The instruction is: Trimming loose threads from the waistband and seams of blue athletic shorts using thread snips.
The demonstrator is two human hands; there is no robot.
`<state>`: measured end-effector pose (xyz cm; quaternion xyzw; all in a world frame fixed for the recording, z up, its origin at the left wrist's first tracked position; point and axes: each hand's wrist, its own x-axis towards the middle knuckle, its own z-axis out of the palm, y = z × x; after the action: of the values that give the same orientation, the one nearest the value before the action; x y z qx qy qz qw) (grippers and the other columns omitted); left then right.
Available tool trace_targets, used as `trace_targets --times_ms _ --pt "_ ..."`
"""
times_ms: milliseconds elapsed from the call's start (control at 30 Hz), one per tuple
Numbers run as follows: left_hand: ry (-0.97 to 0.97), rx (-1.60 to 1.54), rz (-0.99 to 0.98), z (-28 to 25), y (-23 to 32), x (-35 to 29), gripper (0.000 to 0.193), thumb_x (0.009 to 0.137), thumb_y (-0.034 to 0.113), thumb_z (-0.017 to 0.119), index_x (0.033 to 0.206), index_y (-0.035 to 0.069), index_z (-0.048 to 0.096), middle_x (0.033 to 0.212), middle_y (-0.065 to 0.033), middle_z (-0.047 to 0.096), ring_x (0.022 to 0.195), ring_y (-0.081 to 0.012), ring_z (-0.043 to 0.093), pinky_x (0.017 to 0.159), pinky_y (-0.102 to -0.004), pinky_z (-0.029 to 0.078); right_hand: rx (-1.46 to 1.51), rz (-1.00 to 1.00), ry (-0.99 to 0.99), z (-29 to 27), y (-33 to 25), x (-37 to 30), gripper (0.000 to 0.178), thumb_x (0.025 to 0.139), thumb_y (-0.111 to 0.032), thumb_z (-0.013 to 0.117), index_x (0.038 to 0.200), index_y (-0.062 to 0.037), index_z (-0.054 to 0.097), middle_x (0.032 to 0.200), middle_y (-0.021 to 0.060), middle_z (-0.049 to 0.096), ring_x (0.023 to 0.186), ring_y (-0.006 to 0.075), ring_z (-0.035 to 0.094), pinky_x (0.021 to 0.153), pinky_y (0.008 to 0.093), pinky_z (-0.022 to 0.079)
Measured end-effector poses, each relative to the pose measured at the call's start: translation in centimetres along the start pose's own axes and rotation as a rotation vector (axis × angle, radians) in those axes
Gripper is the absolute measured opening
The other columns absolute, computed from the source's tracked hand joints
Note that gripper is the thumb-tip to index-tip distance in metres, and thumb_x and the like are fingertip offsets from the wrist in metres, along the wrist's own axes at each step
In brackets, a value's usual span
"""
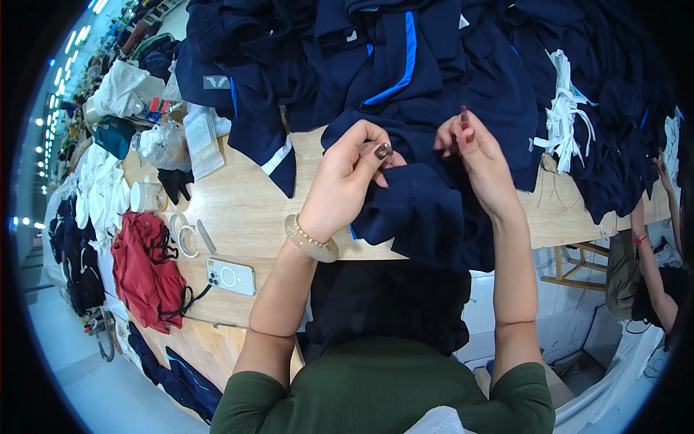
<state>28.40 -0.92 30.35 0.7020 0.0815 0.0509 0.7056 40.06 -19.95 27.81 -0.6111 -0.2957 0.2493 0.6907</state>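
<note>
A dark navy garment (416, 202) lies in front of me, bunched up and hanging over the table's near edge. Over its left part is my left hand (350, 173), thumb and fingertips pinched together; whatever is between them is too small or hidden to make out. A beaded bracelet and a pale bangle (312, 244) circle that wrist. My right hand (481, 159) is raised above the garment's right side, its thumb and a finger pointing up and apart, the other fingers bent. No object shows in it.
A large heap of navy garments (463, 65) with blue stripes covers the far side of the wooden table (231, 173). White strips (564, 116) lie on it at right. Leftward are a phone (231, 276), tape rolls (188, 241) and red cloth (144, 271). Another person's arm (650, 267) reaches in at right.
</note>
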Motion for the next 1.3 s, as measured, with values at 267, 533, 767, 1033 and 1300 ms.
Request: trace_targets --times_ms 267,533,767,1033,1300 --pt "-0.362 0.097 -0.048 -1.3 3.1 -1.0 0.049 0.076 -0.002 0.08 0.113 0.005 0.049 0.098 -0.006 0.064 0.092 -0.0099 0.06 0.076 -0.0226 0.05 0.25 0.457 -0.604 -1.9 -4.4 -0.7 0.044 0.076 0.001 0.079 0.089 -0.0121 0.039 0.088 -0.0009 0.05 0.08 0.0058 0.05 0.07 0.0188 0.043" --pt "-0.59 0.481 0.133 -4.8 4.4 -2.0 0.031 0.08 0.025 0.079 0.099 0.002 0.073 0.08 -0.0146 0.071 0.071 -0.0251 0.067 0.068 -0.0315 0.051 -0.07 0.288 -0.718 -4.0 -10.8 -0.9 0.049 0.073 -0.007 0.086 0.086 -0.0099 0.04 0.082 -0.002 0.048 0.077 0.0067 0.048 0.068 0.0209 0.043" --pt "-0.727 0.912 0.069 -12.3 16.3 -5.6 0.021 0.081 0.008 0.073 0.101 -0.001 0.072 0.077 -0.0138 0.069 0.067 -0.0227 0.068 0.063 -0.0286 0.05 -0.83 0.003 -0.473 -6.4 -17.4 -1.2 0.041 0.069 -0.002 0.077 0.074 -0.0068 0.036 0.074 0.0012 0.035 0.068 0.0146 0.035 0.062 0.0273 0.033" --pt "0.424 1.268 0.923 -6.8 -0.9 -1.5 0.051 0.077 0.0 0.058 0.118 0.028 0.072 0.111 -0.0092 0.065 0.082 -0.0235 0.063 0.069 -0.0345 0.051 -1.506 -0.995 0.225 -6.0 -2.7 -2.6 0.015 0.07 -0.009 0.06 0.08 -0.0029 0.051 0.1 0.0154 0.061 0.098 0.0323 0.063 0.087 0.0443 0.05" --pt "0.145 1.254 0.322 -4.4 -8.5 -3.6 0.082 0.07 -0.01 0.051 0.146 0.021 0.047 0.146 -0.0114 0.043 0.124 -0.0314 0.046 0.099 -0.0429 0.035 -1.03 -0.325 0.14 -5.0 1.1 -6.6 0.015 0.073 0.012 0.054 0.083 0.0021 0.049 0.118 0.0178 0.065 0.106 0.0304 0.064 0.094 0.036 0.048"
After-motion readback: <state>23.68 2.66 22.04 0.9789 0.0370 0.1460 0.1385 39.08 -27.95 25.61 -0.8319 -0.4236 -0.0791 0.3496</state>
